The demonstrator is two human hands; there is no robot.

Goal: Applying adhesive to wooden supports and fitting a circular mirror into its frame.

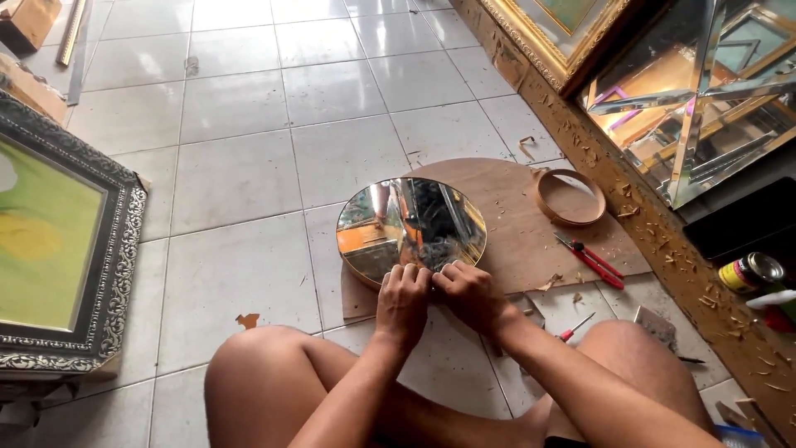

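Observation:
A round mirror (410, 224) in a thin wooden rim lies flat on a brown board (514, 224) on the tiled floor. My left hand (404, 300) and my right hand (468, 292) sit side by side at the mirror's near edge, fingers curled down onto the rim. Both press or pinch the rim; anything small between the fingers is hidden. My bare knees frame the bottom of the view.
A wooden ring (569, 197) and red-handled pliers (590, 259) lie on the board to the right. A red-handled tool (574, 328) and a scraper (655, 323) rest near my right knee. A framed picture (58, 249) stands at left; a can (750, 272), mirrors and gilt frames at right.

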